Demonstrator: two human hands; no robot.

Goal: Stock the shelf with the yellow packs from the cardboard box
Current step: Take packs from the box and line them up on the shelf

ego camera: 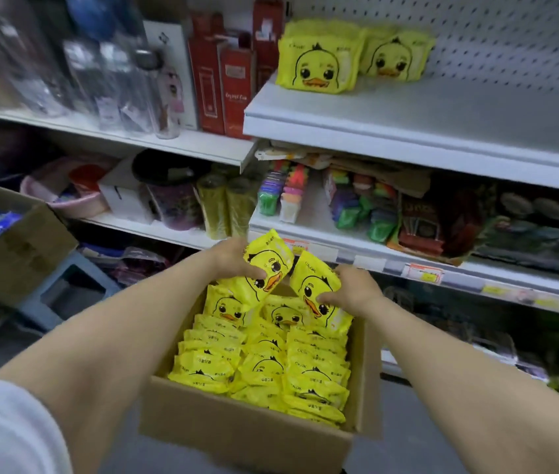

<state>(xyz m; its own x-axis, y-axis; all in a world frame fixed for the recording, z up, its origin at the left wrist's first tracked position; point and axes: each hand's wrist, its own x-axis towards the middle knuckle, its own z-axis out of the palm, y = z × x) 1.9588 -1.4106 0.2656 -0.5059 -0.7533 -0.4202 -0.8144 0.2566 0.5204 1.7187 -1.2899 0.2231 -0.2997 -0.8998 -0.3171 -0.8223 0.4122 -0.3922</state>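
Observation:
A cardboard box (237, 436) sits low in the middle, filled with several yellow duck-face packs (264, 367) standing in rows. My left hand (231, 260) grips one yellow pack (264, 268) lifted above the box's far end. My right hand (349, 290) grips another yellow pack (312, 282) beside it, also raised. On the upper white shelf (442, 124), two stacks of the same yellow packs (319, 59) stand at its left end against the pegboard back.
Red boxes (233, 80) and clear bottles (117, 83) fill the shelf to the left. Coloured goods (356, 206) crowd the lower shelf behind my hands. Another cardboard box (14, 248) with blue packs rests on a blue stool (66, 285) at left.

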